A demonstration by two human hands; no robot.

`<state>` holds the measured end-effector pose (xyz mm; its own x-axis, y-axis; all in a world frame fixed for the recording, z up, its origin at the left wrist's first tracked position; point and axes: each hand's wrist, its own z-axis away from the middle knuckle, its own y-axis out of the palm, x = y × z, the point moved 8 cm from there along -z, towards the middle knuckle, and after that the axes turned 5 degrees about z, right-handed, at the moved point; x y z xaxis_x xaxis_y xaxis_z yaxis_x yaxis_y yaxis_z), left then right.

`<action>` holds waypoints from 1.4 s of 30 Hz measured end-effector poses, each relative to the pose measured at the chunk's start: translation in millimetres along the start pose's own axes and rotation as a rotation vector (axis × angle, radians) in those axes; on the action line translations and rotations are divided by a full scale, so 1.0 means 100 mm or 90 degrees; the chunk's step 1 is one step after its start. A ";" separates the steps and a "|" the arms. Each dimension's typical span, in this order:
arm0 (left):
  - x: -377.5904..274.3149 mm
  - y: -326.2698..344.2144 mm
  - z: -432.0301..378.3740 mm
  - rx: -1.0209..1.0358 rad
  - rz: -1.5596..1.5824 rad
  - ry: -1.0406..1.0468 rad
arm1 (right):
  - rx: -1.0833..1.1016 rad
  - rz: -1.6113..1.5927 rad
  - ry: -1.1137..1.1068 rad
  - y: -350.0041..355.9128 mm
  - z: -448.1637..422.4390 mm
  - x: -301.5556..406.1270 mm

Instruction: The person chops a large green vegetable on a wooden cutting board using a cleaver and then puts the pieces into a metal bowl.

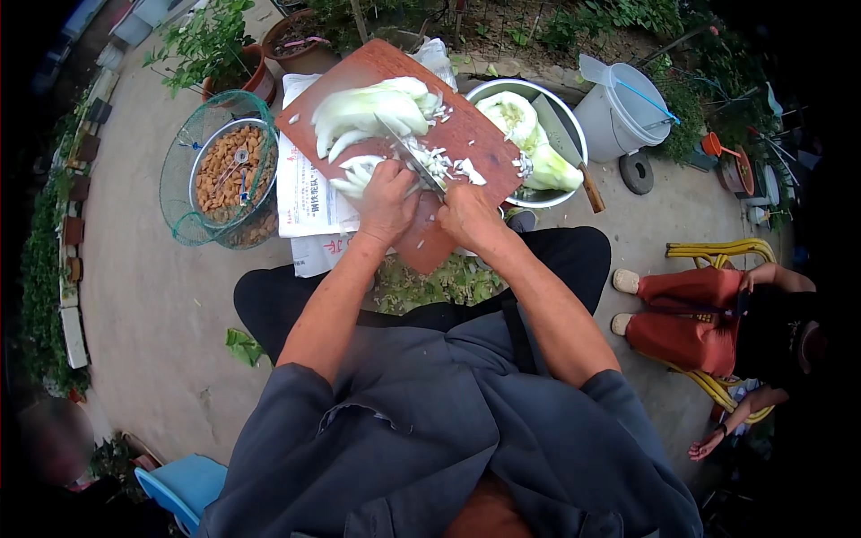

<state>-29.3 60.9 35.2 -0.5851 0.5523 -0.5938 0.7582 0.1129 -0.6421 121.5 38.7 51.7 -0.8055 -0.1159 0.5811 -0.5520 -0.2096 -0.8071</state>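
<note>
My right hand [471, 214] grips a kitchen knife [418, 161], its blade slanting away to the upper left over a reddish-brown cutting board [377, 64]. Beside the blade, my left hand [389, 202] holds down pale green-white gourd strips [355, 176] with curled fingers. Larger gourd slices [370, 111] lie stacked on the far half of the board. Small chopped bits [434, 160] are scattered to the right of the blade. Beyond the board's right edge, a metal bowl [580, 138] holds large gourd pieces [548, 165] and a cleaver [555, 128], whose wooden handle [592, 189] overhangs the rim.
Newspaper [313, 202] lies under the board. Left of it, a green mesh cover [176, 181] surrounds a bowl of brown pieces [232, 161]. A white bucket [609, 121] stands right. Someone in red trousers [686, 323] sits on a yellow-framed chair [723, 249]. Scraps [437, 286] litter the ground between my legs.
</note>
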 end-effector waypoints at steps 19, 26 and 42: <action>0.10 0.02 0.01 0.013 0.011 -0.024 | 0.002 0.038 0.027 0.16 -0.02 0.07; -0.04 -0.05 0.01 -0.003 0.025 0.020 | -0.057 -0.034 0.019 -0.21 0.28 0.08; -0.08 -0.04 -0.02 0.001 -0.012 0.003 | -0.003 0.048 0.042 -0.16 0.25 -0.06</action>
<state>-27.3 57.3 43.4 -0.5975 0.5537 -0.5800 0.7469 0.1211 -0.6538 140.3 18.4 64.0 -0.8569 -0.0664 0.5112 -0.4907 -0.1986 -0.8484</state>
